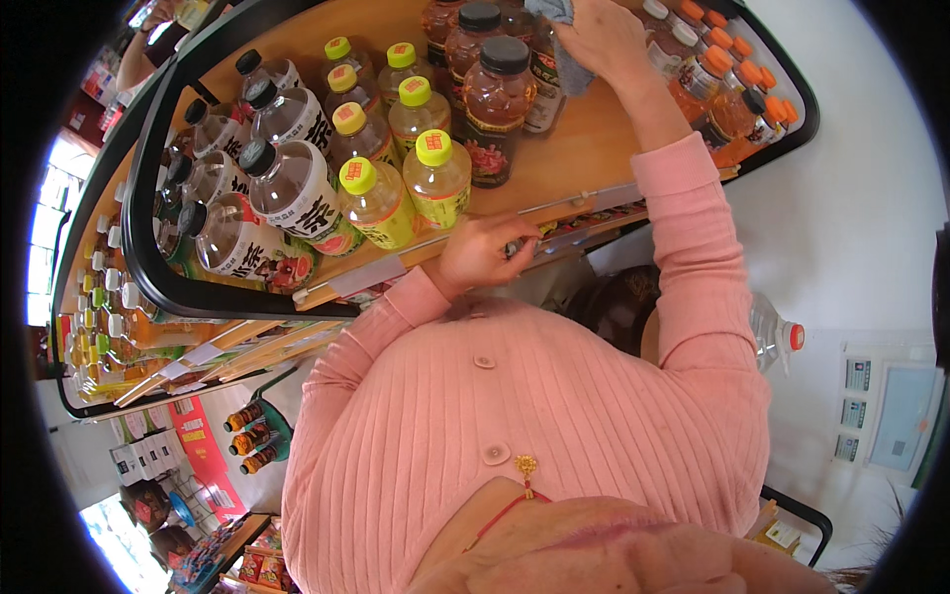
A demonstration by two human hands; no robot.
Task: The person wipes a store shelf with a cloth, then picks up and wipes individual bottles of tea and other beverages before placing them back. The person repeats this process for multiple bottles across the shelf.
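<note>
A grey cloth (570,63) is gripped in my right hand (605,33), which reaches over the upper wooden shelf (564,152). The cloth is against or very close to a dark-capped bottle (548,96) of amber drink. Beside it stand more such bottles, the nearest a large dark-capped bottle (499,96). My left hand (486,252) is curled at the shelf's front edge, just below a yellow-capped bottle (439,178). Something small and dark shows between its thumb and fingers; whether it is held cannot be told.
Large black-capped tea bottles (293,193) crowd the shelf's left end, inside a black frame (137,223). Several orange-capped bottles (716,63) line the right end. Lower shelves at left hold more bottles (111,327). A clear jug (772,334) stands by the white wall (853,208).
</note>
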